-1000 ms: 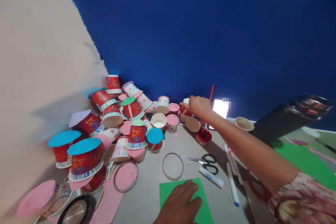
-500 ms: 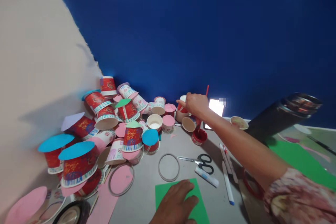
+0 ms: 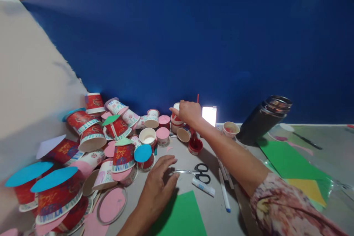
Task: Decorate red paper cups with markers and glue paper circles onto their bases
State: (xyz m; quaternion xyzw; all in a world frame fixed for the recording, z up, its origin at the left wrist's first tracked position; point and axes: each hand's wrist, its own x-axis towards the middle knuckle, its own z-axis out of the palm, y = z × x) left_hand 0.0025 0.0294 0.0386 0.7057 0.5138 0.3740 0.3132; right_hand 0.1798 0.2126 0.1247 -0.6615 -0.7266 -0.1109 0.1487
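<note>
Red brush [image 3: 197,99] gripped in right hand [image 3: 187,112], far back on table [image 3: 215,214], above lying paper cup [image 3: 183,133] and red paint pot [image 3: 195,146]. Left hand [image 3: 159,182] open, fingers spread flat on table, just beside scissors [image 3: 197,172], green paper [image 3: 182,217], glue stick [image 3: 203,187]. Decorated cup pile [image 3: 110,136] to left; steel flask [image 3: 262,120] to right.

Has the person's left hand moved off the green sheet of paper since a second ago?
Yes. The left hand has slid off the green paper, up and leftward, and now lies beside the scissors.
</note>
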